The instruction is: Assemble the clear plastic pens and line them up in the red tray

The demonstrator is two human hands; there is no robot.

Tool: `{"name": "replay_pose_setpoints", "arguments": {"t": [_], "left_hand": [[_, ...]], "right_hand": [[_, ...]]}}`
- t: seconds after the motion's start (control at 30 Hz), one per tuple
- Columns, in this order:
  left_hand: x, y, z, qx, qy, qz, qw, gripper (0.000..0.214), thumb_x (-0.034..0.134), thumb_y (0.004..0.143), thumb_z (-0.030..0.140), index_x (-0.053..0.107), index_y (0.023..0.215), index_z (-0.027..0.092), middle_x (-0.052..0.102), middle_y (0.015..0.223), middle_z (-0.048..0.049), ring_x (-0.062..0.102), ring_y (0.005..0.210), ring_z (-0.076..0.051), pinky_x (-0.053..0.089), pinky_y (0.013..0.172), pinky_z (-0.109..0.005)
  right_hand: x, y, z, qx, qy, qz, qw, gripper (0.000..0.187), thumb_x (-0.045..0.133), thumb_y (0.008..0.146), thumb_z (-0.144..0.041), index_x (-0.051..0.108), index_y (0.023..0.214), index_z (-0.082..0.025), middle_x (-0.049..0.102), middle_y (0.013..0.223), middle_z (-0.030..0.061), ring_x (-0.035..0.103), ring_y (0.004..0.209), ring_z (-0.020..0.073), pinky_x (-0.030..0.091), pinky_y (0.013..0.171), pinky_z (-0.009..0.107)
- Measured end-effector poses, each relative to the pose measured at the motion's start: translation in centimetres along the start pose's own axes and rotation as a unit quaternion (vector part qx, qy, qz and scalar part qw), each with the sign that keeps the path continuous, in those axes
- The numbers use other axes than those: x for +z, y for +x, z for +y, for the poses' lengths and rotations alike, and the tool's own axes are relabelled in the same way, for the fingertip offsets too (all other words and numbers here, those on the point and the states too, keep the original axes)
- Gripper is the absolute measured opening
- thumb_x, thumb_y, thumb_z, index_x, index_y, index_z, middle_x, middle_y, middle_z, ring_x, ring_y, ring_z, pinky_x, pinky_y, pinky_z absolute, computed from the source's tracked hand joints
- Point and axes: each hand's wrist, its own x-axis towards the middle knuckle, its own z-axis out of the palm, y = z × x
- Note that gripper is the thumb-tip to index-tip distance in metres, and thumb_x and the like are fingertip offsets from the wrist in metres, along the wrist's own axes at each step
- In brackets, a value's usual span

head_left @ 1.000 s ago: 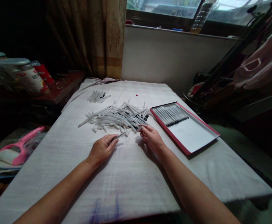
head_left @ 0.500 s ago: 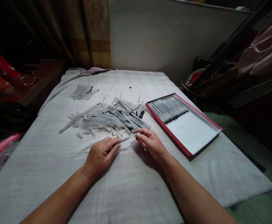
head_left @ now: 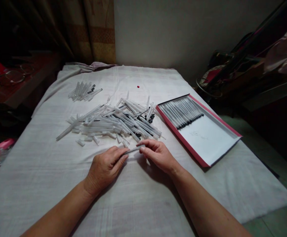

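My left hand (head_left: pixel 108 163) is closed around a slim pen (head_left: pixel 132 150) with a dark core, its far end pointing right. At that end, my right hand (head_left: pixel 157 154) pinches a small translucent pen cap (head_left: pixel 141 147), which meets the pen; how far it covers the tip is too small to tell. Just beyond both hands lies a loose pile of pen parts (head_left: pixel 108 125), with clear barrels, dark refills and short caps. Small black plugs (head_left: pixel 151 118) are bunched at its right side.
To the right, a shallow red-edged box (head_left: pixel 195 153) holds a row of pens (head_left: pixel 182 112) with black ends. A smaller bunch of clear caps (head_left: pixel 81 91) lies at the back left. One red bit (head_left: pixel 138 87) rests on the cloth-covered table (head_left: pixel 123 204).
My right hand has brought the cap leftward onto the end of the pen, closing the gap between them. My left hand keeps its hold. The view has shifted slightly.
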Motion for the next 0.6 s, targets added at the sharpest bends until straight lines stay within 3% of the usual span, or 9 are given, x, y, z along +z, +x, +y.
{"name": "replay_pose_setpoints", "arguments": {"t": [0.17,0.6], "left_hand": [[-0.01,-0.13,0.13,0.015,0.013,-0.005,1.000,0.023,0.050,0.096,0.027,0.066,0.110,0.019,0.069,0.086,-0.0042,0.066,0.073,-0.014,0.051,0.066,-0.022],[-0.05,-0.22,0.25,0.023,0.041,-0.010,0.999,0.023,0.047,0.096,0.026,0.066,0.105,0.017,0.068,0.080,-0.0036,0.065,0.068,-0.013,0.050,0.061,-0.022]], "right_hand": [[0.28,-0.11,0.05,0.007,0.025,-0.027,0.999,0.029,0.071,0.073,-0.039,0.071,0.090,-0.015,0.065,0.067,-0.0006,0.047,0.052,0.0072,0.037,0.051,0.022],[0.87,0.16,0.54,0.027,0.040,-0.036,0.998,0.029,0.072,0.073,-0.040,0.069,0.087,-0.015,0.064,0.065,-0.0009,0.052,0.048,0.0075,0.041,0.048,0.022]]}}
